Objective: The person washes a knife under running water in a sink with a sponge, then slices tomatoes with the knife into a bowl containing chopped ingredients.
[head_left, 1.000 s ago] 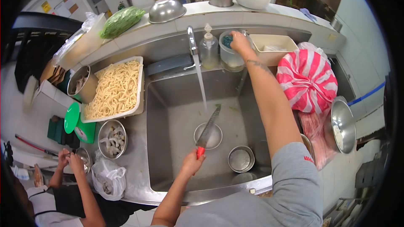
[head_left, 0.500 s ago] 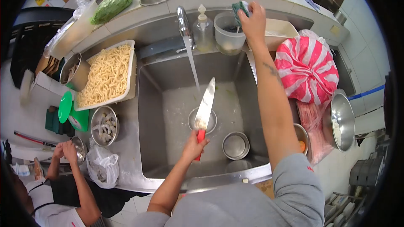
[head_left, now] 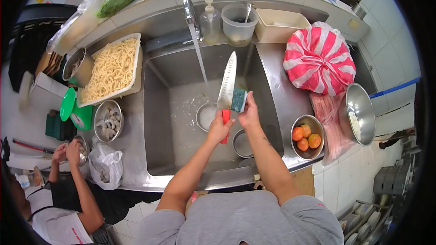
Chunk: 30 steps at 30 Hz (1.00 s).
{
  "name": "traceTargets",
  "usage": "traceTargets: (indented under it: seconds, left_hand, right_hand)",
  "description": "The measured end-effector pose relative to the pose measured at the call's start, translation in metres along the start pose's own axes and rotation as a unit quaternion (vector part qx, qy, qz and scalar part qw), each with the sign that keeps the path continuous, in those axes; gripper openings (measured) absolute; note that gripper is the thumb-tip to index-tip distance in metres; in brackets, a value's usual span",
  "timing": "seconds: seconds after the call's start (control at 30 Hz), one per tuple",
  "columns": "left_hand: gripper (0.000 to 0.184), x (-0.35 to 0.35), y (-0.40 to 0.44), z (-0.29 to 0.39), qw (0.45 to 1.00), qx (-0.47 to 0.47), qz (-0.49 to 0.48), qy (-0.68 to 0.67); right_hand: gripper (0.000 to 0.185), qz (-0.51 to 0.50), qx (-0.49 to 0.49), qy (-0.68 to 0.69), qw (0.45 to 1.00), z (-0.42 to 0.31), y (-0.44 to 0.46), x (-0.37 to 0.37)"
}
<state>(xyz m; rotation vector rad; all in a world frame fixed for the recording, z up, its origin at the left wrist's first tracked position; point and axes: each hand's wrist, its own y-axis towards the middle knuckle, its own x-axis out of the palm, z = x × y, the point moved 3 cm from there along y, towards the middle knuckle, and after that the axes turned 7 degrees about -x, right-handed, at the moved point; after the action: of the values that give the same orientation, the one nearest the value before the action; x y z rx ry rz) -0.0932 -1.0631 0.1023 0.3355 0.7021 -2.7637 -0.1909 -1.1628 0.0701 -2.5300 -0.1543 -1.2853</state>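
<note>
Over the metal sink (head_left: 181, 152), my left hand (head_left: 219, 129) is closed round the red handle of a large knife (head_left: 228, 79), its blade pointing away from me. Beside it, my right hand (head_left: 249, 112) grips a green sponge (head_left: 239, 100) against or close to the blade near the handle. Water runs from the faucet (head_left: 189, 11) into the sink, left of the blade. Two round metal containers lie in the basin, one (head_left: 207, 117) behind my left hand and one (head_left: 243, 144) partly hidden by my right arm. A clear tub (head_left: 239, 27) with a spoon stands behind the sink.
On the left are a tray of noodles (head_left: 111, 70), a bowl of shrimp (head_left: 108, 121) and a plastic bag (head_left: 106, 165); a co-worker's hands (head_left: 67, 152) are beyond. On the right are a bowl of tomatoes (head_left: 308, 137), a striped bag (head_left: 319, 61) and a metal bowl (head_left: 360, 114).
My right hand has lifted the sponge out of the tub and come down beside the knife. The knife in my left hand is raised and turned more upright in view.
</note>
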Motion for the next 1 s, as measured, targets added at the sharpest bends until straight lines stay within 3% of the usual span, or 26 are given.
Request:
traceTargets:
  seconds: [0.1,0.23,0.3,0.43,0.63,0.73,0.83,1.0]
  left_hand:
    - [0.047,0.004,-0.003,-0.004,1.0,0.014,-0.013,-0.017]
    - [0.043,0.007,-0.015,0.0,0.999,-0.019,-0.027,0.011]
    - [0.044,0.01,-0.011,-0.007,0.992,0.061,0.012,0.106]
    - [0.043,0.014,-0.016,-0.009,0.976,0.11,0.023,0.188]
    - [0.042,0.009,-0.014,-0.014,0.948,0.174,0.021,0.265]
    - [0.04,0.003,-0.012,-0.014,0.945,0.169,-0.003,0.28]
    - [0.034,-0.007,-0.027,-0.015,0.943,0.156,-0.022,0.294]
    - [0.036,-0.025,-0.059,-0.023,0.943,0.136,-0.018,0.303]
  right_hand:
    - [0.033,-0.007,0.019,0.038,0.999,0.007,-0.005,-0.016]
    - [0.034,-0.059,0.16,-0.04,0.985,0.005,-0.027,-0.006]
    - [0.038,-0.075,0.187,-0.084,0.976,0.002,-0.034,0.003]
    - [0.027,-0.093,0.184,-0.237,0.949,-0.001,-0.026,-0.001]
    - [0.02,-0.015,0.193,-0.201,0.96,0.016,-0.018,-0.005]
    - [0.021,-0.005,0.155,-0.196,0.968,0.029,-0.006,-0.01]
    - [0.022,0.088,0.121,-0.217,0.965,0.033,0.01,-0.009]
    - [0.028,0.123,0.13,-0.246,0.953,0.025,0.024,0.004]
